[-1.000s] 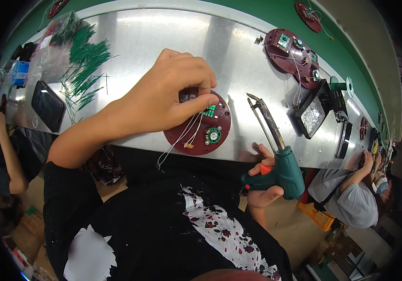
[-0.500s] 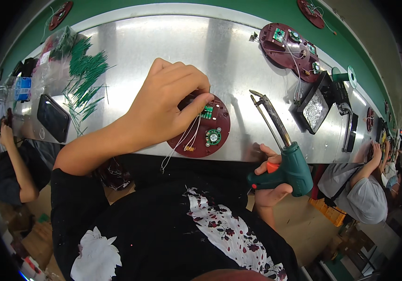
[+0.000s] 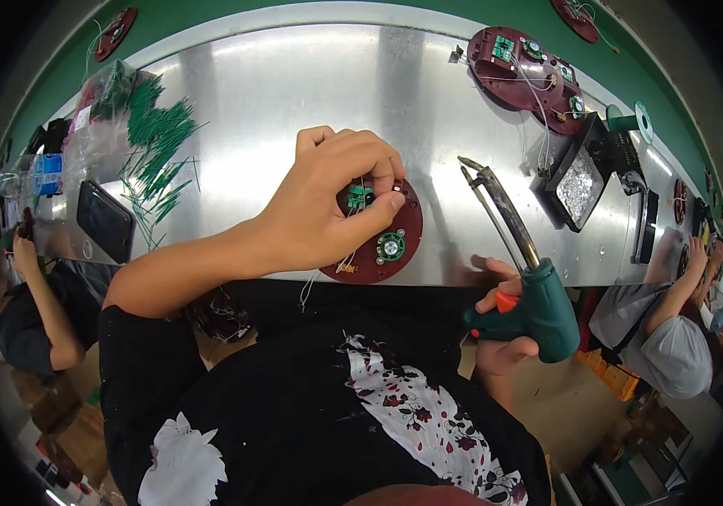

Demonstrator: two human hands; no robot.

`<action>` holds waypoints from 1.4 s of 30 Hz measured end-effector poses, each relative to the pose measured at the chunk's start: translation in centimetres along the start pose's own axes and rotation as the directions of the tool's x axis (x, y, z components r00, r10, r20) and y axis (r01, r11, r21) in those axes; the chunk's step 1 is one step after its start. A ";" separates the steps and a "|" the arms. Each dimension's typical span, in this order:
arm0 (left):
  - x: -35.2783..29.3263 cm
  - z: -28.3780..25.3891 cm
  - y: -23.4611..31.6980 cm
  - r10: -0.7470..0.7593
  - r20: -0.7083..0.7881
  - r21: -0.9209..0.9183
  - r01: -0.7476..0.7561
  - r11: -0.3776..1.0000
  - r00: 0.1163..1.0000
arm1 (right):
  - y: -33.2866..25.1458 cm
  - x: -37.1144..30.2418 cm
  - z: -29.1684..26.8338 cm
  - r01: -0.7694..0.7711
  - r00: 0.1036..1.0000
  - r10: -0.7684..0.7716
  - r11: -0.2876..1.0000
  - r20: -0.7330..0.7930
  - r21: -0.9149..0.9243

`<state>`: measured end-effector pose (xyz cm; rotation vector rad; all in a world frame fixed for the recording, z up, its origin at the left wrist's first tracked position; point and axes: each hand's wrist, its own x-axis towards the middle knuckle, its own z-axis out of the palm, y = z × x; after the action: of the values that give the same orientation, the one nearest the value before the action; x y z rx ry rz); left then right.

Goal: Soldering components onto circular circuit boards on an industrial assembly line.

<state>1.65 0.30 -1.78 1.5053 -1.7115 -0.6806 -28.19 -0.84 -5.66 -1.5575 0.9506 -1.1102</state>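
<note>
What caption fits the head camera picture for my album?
The left hand over a round maroon panel, the right hand holding a green soldering gun.

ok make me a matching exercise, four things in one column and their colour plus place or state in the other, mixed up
1. soldering gun
2. phone
3. thin strips
4. round disc

A. green, scattered loosely
B. maroon, partly covered by the left hand
C. green-bodied, in the right hand
D. black, lying flat

Pairs: 1-C, 2-D, 3-A, 4-B
</note>
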 end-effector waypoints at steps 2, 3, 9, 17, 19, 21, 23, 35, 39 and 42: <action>-0.2 0.1 -0.4 -0.011 -0.016 -0.035 0.010 0.999 1.000 | 0.1 0.1 -0.5 -0.001 0.999 0.002 1.000 0.035 -0.007; -0.2 0.1 -0.5 -0.016 -0.024 -0.053 0.015 0.998 1.000 | 0.2 0.2 -0.7 0.000 0.997 0.001 1.000 0.073 -0.014; -0.3 0.2 -0.9 -0.017 -0.017 -0.067 0.016 0.998 1.000 | -0.2 0.2 -0.4 -0.007 0.987 0.017 0.998 0.157 -0.063; -0.3 0.2 -0.9 -0.022 -0.007 -0.048 0.021 0.999 1.000 | -0.2 0.7 0.4 0.078 0.990 -0.064 0.991 0.128 -0.107; -0.3 0.2 -0.9 -0.008 -0.009 -0.040 0.007 0.999 1.000 | -0.1 0.8 0.3 0.090 0.988 -0.073 0.988 0.136 -0.127; -0.3 0.3 -0.9 -0.002 -0.011 -0.036 0.002 0.999 1.000 | -0.1 0.9 0.3 0.098 0.987 -0.078 0.986 0.141 -0.137; -0.3 0.4 -0.9 0.008 -0.013 -0.028 -0.008 1.000 1.000 | -0.1 1.1 0.4 0.128 0.983 -0.109 0.983 0.145 -0.133; -0.1 0.5 -0.7 -0.011 -0.019 -0.026 0.011 1.000 1.000 | 0.2 0.7 0.4 0.130 0.989 -0.120 0.985 0.086 -0.112; 0.3 0.3 -1.0 -0.018 -0.019 -0.031 0.017 0.999 1.000 | 0.5 0.3 0.7 0.063 0.997 -0.064 0.997 -0.041 -0.043; -0.6 -0.1 -1.0 -0.019 -0.049 -0.028 0.018 0.999 0.999 | 2.1 0.7 -2.0 0.101 0.982 -0.104 0.994 0.159 0.029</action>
<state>2.35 0.78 -2.57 1.5083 -1.6474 -0.6687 -29.99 -2.51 -7.28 -1.6668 0.7556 -1.0448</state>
